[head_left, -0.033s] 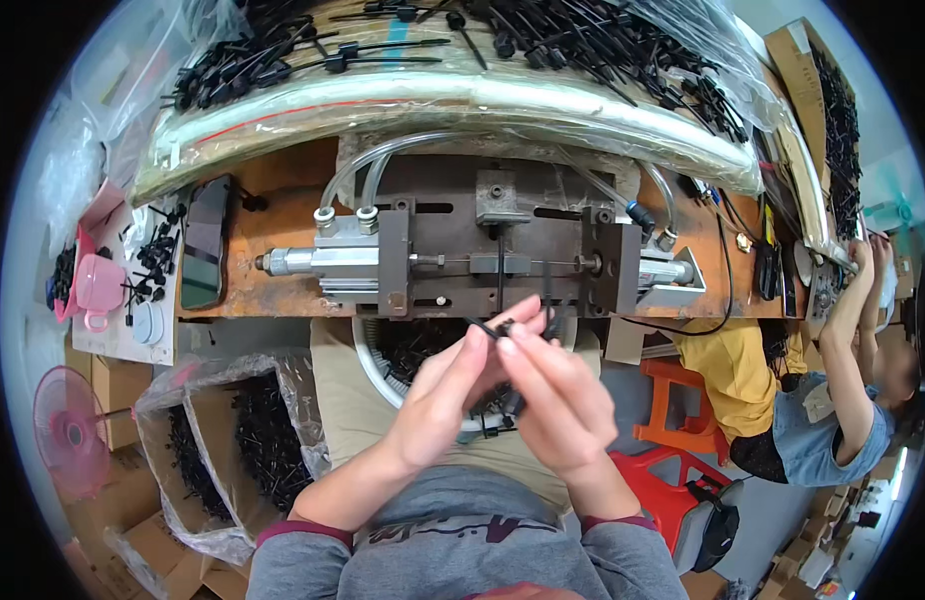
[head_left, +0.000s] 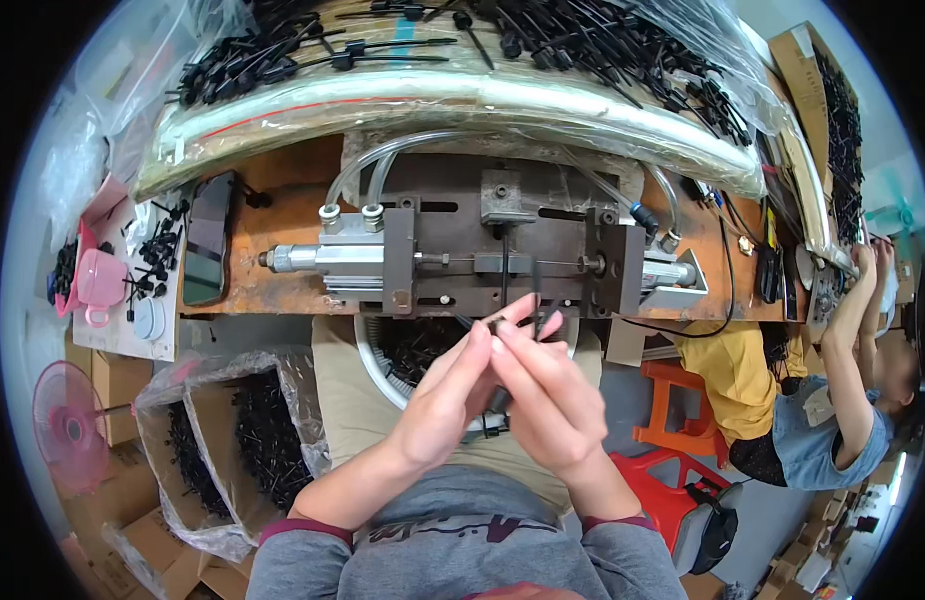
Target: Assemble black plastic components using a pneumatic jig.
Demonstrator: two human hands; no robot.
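Observation:
Both hands meet in front of the metal fixture, fingertips together. My left hand point(head_left: 438, 400) pinches a small black plastic part point(head_left: 500, 326), mostly hidden by the fingers. From the other side my right hand point(head_left: 555, 400) closes its thumb and finger on the same part. Another thin black stem point(head_left: 538, 290) sticks up by the right fingers, and more dark pieces show dimly under that hand. Just beyond the fingertips is the fixture's small centre block point(head_left: 501, 264), with a black rod point(head_left: 504, 240) running over it toward me from a metal clamp block point(head_left: 503, 200).
Air cylinders point(head_left: 348, 262) with clear hoses flank the fixture. Black stemmed parts point(head_left: 583, 45) heap on the plastic-covered shelf. A lined carton point(head_left: 218, 440) of parts stands lower left. A phone point(head_left: 207, 240) lies on the bench. Another person point(head_left: 833, 420) works at right, beside red stools point(head_left: 668, 485).
My fingertips have drawn closer together, and my right hand has shifted slightly left. The small black part between them is now more covered.

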